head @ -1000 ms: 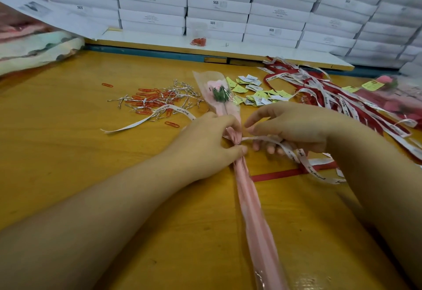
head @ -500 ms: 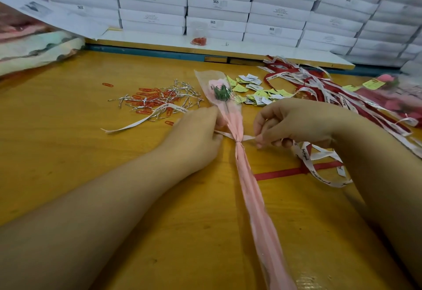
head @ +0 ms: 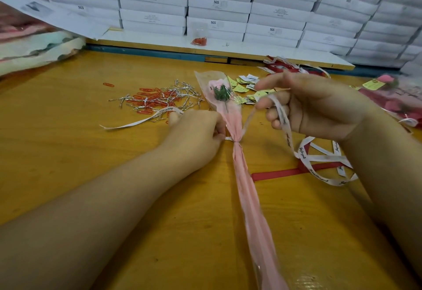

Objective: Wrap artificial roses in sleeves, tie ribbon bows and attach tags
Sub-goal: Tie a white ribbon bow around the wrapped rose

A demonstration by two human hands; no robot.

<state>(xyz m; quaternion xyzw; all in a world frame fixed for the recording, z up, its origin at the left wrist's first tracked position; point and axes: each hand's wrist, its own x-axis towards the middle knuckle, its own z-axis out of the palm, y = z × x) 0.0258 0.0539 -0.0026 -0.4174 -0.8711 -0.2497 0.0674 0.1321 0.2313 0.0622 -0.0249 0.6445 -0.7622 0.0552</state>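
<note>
Head view: ribbon [head: 284,122] around sleeved rose [head: 245,186]

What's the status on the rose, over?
Left grip pinches ribbon at the sleeve; right grip holds ribbon raised. Ribbon cinched round sleeve, no bow yet. Loose ribbons lie by right wrist.

1. The left hand [head: 196,134] is covering its own fingertips, hiding any hold on the ribbon [head: 284,118].
2. On the right hand [head: 319,109], the fingertips [head: 262,106] are blurring.
3. Below both hands, the sleeve [head: 249,198] is running off the bottom edge.
4. Beyond the right hand, wrapped roses [head: 392,93] are blurring at the edge.
</note>
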